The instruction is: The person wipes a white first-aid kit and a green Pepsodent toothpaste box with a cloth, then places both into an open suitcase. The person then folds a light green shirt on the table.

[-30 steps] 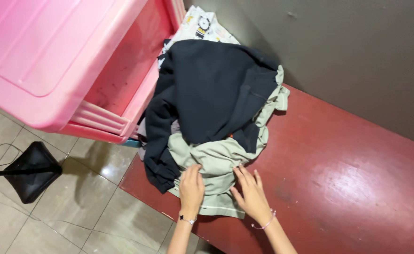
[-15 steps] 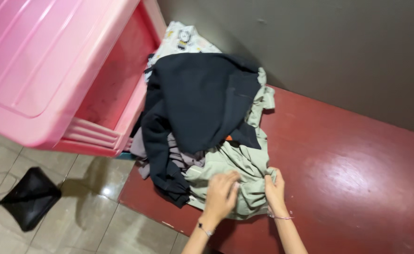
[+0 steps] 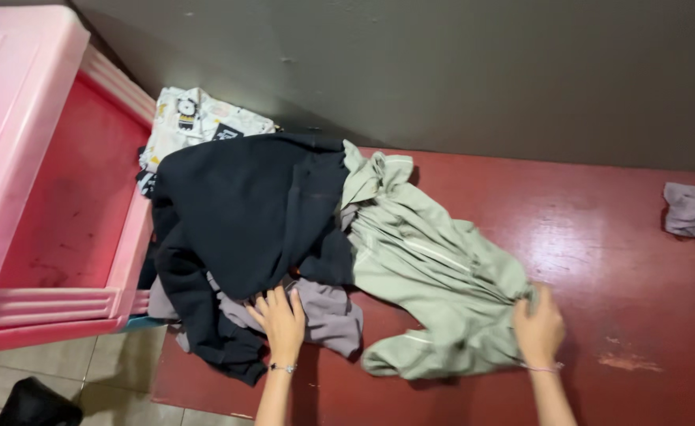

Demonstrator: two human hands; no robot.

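A heap of clothes lies on a dark red bench (image 3: 600, 237). A pale green garment (image 3: 434, 268) is stretched out to the right from the heap, and my right hand (image 3: 538, 331) grips its far end. My left hand (image 3: 280, 319) presses flat, fingers spread, on a grey-mauve garment (image 3: 327, 312) at the near edge of the heap. A dark navy sweatshirt (image 3: 245, 213) lies on top of the pile. A white printed cloth (image 3: 197, 118) sticks out behind it by the wall.
A pink plastic drawer unit (image 3: 55, 213) stands at the left against the pile. A small crumpled grey cloth (image 3: 693, 211) lies at the bench's far right. A grey wall runs behind. Tiled floor and a black object (image 3: 35, 404) show at lower left.
My right hand has pulled the green garment out to the right, away from the heap. My left hand moved left onto the grey-mauve garment. The view swung right.
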